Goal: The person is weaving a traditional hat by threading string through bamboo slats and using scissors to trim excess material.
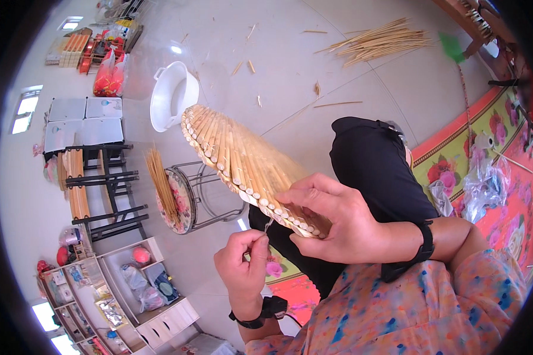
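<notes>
A stiff, rounded piece of woven straw stalks [237, 148] slants across my lap, its cut stalk ends lined up along the near edge. My right hand [343, 222] grips its lower end, fingers on the upper face and thumb by the edge. Just below that edge, my left hand [243, 260] is closed in a pinch on a thin pale thread [269, 225] running up to the stalk ends. Both wrists wear black bands.
Loose stalks [385, 41] lie on the tiled floor beyond my knee. To the left are a white tub [175, 97] and a round stool [186, 201] bearing a stalk bundle [160, 183]. Shelves [142, 284] stand lower left; a flowered mat [450, 160] with plastic bags [485, 183] is at right.
</notes>
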### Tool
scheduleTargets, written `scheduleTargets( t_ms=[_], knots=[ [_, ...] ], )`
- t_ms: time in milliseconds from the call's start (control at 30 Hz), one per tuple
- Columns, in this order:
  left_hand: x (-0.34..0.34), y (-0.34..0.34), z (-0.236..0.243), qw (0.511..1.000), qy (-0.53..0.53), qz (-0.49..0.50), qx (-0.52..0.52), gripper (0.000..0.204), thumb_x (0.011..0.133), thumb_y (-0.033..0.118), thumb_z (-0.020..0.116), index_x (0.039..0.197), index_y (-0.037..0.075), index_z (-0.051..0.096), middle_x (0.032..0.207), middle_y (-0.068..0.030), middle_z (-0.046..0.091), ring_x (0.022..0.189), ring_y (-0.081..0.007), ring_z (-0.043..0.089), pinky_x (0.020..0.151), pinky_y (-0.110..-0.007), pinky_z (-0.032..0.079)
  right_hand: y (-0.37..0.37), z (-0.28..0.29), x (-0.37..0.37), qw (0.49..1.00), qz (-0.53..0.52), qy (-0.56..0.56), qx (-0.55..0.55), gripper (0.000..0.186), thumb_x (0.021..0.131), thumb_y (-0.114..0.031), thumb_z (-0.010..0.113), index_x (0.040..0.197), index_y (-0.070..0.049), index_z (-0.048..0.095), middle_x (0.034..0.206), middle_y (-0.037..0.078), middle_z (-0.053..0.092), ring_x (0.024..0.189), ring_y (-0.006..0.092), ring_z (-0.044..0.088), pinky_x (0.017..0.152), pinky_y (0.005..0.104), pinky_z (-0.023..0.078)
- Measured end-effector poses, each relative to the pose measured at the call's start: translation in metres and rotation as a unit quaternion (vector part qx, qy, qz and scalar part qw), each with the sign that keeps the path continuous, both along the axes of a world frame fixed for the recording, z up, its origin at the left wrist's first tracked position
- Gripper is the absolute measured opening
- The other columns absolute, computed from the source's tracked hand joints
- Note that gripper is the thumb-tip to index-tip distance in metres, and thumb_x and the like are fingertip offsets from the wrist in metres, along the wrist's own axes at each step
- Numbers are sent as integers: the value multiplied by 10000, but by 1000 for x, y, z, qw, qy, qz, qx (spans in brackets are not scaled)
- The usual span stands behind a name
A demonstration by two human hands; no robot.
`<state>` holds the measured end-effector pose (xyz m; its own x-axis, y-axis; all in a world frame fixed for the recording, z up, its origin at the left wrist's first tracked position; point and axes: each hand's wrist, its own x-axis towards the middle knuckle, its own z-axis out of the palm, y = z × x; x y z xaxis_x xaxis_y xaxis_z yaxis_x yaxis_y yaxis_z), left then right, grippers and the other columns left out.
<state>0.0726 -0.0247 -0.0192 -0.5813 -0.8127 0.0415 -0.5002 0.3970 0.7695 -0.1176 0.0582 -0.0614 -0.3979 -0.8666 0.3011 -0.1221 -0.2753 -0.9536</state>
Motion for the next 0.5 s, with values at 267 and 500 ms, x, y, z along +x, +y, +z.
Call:
scheduleTargets(
  t_ms=[267,500],
  knots=[
    [-5,6,-4,999,18,19,-30,133,869,-80,625,977,-51,697,691,-58,629,528,-74,540,464,-206,414,0,-7,-6,998,39,-37,-14,628,673,-12,752,1290,-33,635,1071,121,586,889,208,623,739,291,539],
    [-12,13,-7,996,35,30,-80,134,873,-81,617,974,-47,697,727,-64,642,538,-66,524,476,-200,399,-1,-10,-4,993,60,-91,-35,640,668,9,746,1297,-24,630,1100,122,572,944,208,596,794,292,513]
  ],
)
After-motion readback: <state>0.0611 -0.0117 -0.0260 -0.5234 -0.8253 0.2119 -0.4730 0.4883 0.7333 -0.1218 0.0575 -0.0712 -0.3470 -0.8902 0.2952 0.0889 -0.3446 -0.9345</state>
